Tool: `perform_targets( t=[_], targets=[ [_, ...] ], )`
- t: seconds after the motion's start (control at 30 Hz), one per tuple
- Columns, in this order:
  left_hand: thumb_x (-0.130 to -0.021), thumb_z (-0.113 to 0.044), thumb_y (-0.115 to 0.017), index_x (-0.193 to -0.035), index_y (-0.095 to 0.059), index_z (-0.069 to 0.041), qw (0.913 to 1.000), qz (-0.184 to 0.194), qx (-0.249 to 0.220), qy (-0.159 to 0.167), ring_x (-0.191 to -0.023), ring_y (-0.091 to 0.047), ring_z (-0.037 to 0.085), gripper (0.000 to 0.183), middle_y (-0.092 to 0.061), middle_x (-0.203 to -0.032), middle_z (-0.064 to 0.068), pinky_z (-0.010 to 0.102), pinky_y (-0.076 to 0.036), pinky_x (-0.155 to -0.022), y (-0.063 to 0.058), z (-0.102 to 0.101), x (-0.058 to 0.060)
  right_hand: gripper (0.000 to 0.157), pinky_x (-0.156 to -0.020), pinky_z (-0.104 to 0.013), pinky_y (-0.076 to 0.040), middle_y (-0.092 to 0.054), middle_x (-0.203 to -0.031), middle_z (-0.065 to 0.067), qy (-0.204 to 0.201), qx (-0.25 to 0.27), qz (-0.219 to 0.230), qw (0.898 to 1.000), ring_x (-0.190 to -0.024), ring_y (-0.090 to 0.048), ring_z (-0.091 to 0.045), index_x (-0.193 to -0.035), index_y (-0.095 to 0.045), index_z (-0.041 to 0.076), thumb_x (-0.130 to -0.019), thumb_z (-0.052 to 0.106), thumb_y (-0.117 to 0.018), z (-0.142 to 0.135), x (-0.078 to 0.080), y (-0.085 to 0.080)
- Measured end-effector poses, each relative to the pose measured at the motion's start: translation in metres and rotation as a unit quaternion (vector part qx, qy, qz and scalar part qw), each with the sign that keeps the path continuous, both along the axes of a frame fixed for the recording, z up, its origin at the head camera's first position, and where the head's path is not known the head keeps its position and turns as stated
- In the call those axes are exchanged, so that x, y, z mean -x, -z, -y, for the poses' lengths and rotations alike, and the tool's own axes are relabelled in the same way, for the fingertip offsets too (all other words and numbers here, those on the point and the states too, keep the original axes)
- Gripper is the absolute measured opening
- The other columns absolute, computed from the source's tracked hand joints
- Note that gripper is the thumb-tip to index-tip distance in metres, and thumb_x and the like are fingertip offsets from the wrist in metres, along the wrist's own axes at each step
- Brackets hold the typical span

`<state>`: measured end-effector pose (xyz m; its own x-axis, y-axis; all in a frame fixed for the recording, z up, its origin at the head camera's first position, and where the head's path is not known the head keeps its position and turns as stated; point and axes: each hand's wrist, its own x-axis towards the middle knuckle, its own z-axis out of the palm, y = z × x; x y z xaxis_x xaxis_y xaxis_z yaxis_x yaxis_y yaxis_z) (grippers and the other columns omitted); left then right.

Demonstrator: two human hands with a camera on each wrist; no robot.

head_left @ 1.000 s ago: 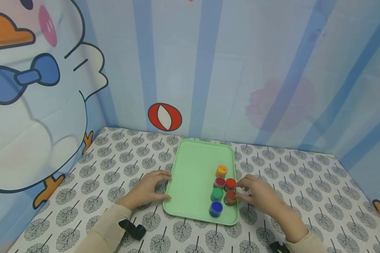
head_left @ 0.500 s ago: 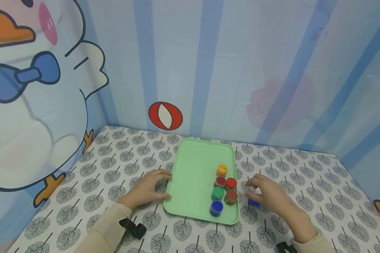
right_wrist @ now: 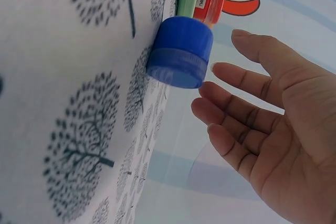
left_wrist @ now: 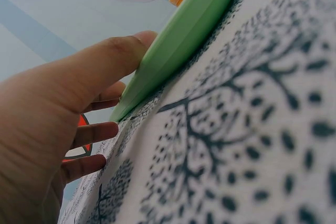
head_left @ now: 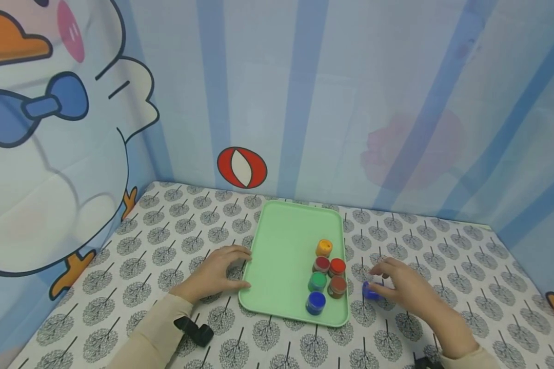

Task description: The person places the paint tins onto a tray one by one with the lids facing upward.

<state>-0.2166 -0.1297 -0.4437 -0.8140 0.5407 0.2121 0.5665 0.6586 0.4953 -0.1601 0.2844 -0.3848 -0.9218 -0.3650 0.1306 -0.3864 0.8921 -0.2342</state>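
My left hand (head_left: 212, 275) rests at the left edge of a light green tray (head_left: 277, 256). In the left wrist view its thumb lies along the tray's rim and the other fingers are spread apart. To the right of the tray, a small paint jar with a blue lid (right_wrist: 182, 38) lies on its side on the tablecloth, lid toward the tray. Close beside this jar is my right hand (head_left: 408, 289), fingers loosely bent and holding nothing. The right wrist view shows a gap between its thumb and fingers, with the jar just beyond the fingertips.
On the tray's right side stand several paint jars: yellow-orange (head_left: 323, 248), dark red (head_left: 321, 264), red (head_left: 337, 267), green (head_left: 317, 281), brown-red (head_left: 337, 287) and blue (head_left: 316, 302). A tree-patterned cloth (head_left: 443, 266) covers the table. A printed curtain (head_left: 332, 102) hangs behind.
My right hand has moved right, from beside the jars at the tray's right edge to the lying blue jar, which now shows more. The left hand stays at the tray.
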Motion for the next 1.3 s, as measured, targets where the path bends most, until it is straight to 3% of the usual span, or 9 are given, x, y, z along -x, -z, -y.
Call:
perform_targets(
  t=[0.7,0.97,1.3],
  targets=[
    [-0.073,-0.038,-0.08,-0.124,-0.062,-0.011,1.0,-0.001,-0.001,0.001,-0.128,-0.052,0.026,0.06,-0.058,-0.135,0.003,0.048,-0.04,-0.112,0.001,0.0,0.001,0.036,-0.075,-0.036,-0.057,-0.07,-0.099,-0.002,-0.007,0.014,0.045,0.999,-0.085,-0.064,-0.018,-0.105,-0.067,0.008,-0.074,0.022,-0.079,-0.016,-0.002,0.014],
    [-0.074,-0.038,-0.08,-0.124,-0.062,-0.012,1.0,0.004,-0.001,-0.004,-0.128,-0.052,0.026,0.06,-0.058,-0.135,0.003,0.049,-0.039,-0.112,0.0,0.001,0.0,0.038,-0.076,-0.04,-0.058,-0.071,-0.095,-0.002,0.005,0.008,0.074,0.997,-0.083,-0.066,-0.018,-0.107,-0.066,0.005,-0.073,0.017,-0.079,-0.011,-0.002,0.013],
    [-0.074,-0.038,-0.08,-0.125,-0.062,-0.012,1.0,0.004,0.0,-0.003,-0.128,-0.052,0.026,0.06,-0.058,-0.135,0.003,0.048,-0.04,-0.112,0.001,0.0,0.0,0.036,-0.074,-0.037,-0.057,-0.071,-0.09,0.002,0.015,-0.002,0.077,0.997,-0.08,-0.065,-0.014,-0.106,-0.066,0.008,-0.075,0.019,-0.079,-0.01,-0.001,0.013]
  ],
)
